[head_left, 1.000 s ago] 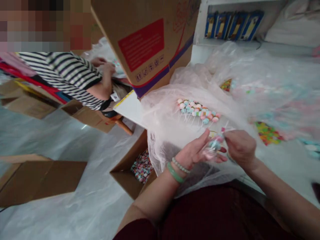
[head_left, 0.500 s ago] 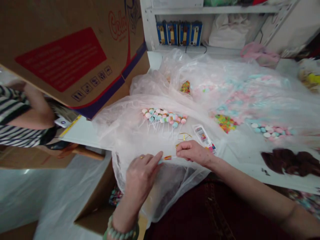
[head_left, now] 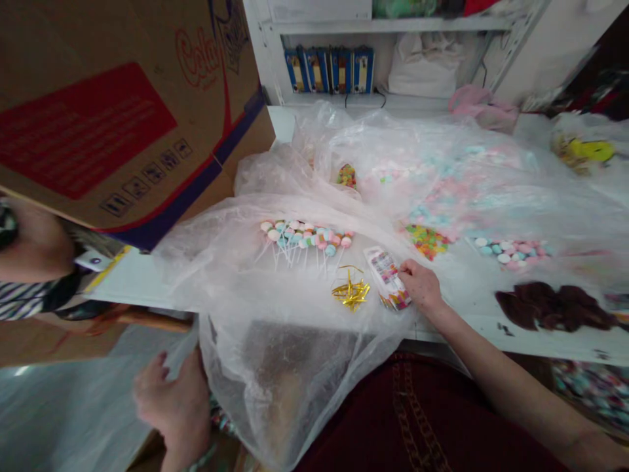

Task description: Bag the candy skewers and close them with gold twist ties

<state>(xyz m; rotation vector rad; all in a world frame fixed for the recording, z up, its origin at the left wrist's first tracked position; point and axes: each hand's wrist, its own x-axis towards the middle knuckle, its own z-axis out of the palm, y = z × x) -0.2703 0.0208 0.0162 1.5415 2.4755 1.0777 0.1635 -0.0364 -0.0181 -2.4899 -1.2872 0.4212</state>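
Note:
My left hand (head_left: 171, 400) is off the table's edge, over the cardboard box at lower left, with its fingers apart and nothing seen in them; it is slightly blurred. My right hand (head_left: 420, 285) pinches the upper right side of a stack of small printed plastic bags (head_left: 386, 275) lying on the sheeted table. Just left of the bags is a heap of gold twist ties (head_left: 351, 294). Behind them, a row of pastel marshmallow lollipops (head_left: 307, 236) lies with white sticks toward me.
A big cardboard carton (head_left: 147, 118) stands at the left. Colourful gummies (head_left: 427, 241), loose marshmallows (head_left: 511, 252) and a dark brown cloth (head_left: 550, 307) lie to the right. Clear plastic sheeting (head_left: 466, 177) covers more sweets. A co-worker's arm (head_left: 32, 239) shows at the left edge.
My left hand has gone from the table to over the box and opened, and the wrapped sweet is out of sight. My right hand has moved right onto the bags. The view turned right.

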